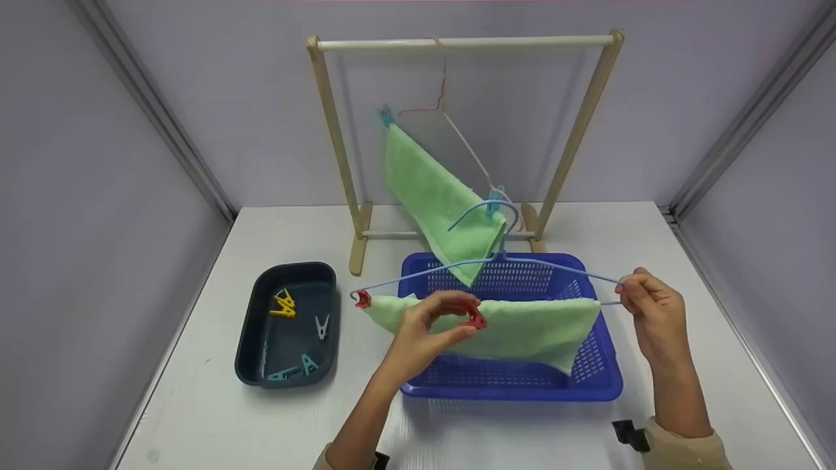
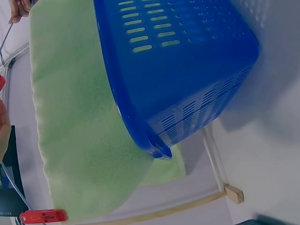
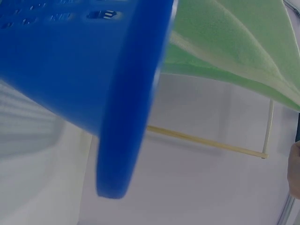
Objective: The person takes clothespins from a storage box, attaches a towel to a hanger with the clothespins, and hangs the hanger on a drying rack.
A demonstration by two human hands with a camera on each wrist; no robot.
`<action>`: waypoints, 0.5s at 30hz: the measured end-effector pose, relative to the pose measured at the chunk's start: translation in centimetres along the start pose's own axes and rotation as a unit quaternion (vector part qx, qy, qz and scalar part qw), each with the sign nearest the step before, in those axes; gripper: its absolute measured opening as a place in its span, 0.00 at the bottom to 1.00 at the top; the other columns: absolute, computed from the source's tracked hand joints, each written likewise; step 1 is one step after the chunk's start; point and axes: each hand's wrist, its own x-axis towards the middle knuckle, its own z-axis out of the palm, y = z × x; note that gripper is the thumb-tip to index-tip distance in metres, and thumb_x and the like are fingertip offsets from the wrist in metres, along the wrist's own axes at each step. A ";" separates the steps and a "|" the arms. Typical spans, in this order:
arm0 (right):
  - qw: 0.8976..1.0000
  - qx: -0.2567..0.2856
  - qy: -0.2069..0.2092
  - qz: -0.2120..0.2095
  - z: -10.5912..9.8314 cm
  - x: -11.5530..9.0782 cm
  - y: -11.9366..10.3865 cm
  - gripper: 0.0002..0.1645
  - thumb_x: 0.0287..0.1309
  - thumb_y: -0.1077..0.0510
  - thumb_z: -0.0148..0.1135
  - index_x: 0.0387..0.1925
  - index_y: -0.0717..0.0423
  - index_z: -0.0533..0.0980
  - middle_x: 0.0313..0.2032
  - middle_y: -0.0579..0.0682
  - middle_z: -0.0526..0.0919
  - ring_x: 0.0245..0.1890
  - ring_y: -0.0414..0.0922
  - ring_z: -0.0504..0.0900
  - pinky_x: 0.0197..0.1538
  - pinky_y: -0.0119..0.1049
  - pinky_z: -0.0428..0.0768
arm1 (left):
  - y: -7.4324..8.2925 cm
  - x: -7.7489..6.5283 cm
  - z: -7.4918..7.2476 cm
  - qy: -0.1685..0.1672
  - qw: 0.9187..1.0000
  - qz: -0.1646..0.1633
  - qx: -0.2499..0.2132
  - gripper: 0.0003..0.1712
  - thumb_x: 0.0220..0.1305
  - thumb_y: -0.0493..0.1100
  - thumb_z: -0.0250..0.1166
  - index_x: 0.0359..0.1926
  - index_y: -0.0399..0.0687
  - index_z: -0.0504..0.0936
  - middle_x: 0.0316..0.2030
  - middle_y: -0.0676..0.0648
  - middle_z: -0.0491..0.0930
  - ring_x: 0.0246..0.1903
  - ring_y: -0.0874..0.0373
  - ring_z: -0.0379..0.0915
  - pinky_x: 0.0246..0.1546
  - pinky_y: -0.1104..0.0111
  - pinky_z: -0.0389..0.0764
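Observation:
My left hand pinches a red clothespin in front of a pale green towel. The towel hangs along the lower bar of a blue hanger, its left corner held by another red clothespin, which also shows as a red clip in the left wrist view. With thumb and fingers, my right hand grips the hanger's right end, close to the towel's right edge. Only part of that hand shows in the right wrist view.
A blue basket stands beneath the towel. On the left, a dark tray holds several yellow, grey and teal clothespins. Behind is a wooden rack with a tilted pink hanger bearing another green towel clipped by teal clothespins.

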 end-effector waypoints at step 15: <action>1.000 0.007 -0.001 0.003 0.0 0.0 0.1 0.11 0.61 0.77 0.44 0.27 0.83 0.70 0.20 0.52 0.65 0.21 0.42 0.59 0.25 0.28 0.58 | 2.4 0.5 0.8 -0.016 1.000 -0.013 0.000 0.18 0.56 0.29 0.63 0.48 0.27 0.73 0.43 0.35 0.76 0.45 0.47 0.74 0.50 0.57 0.72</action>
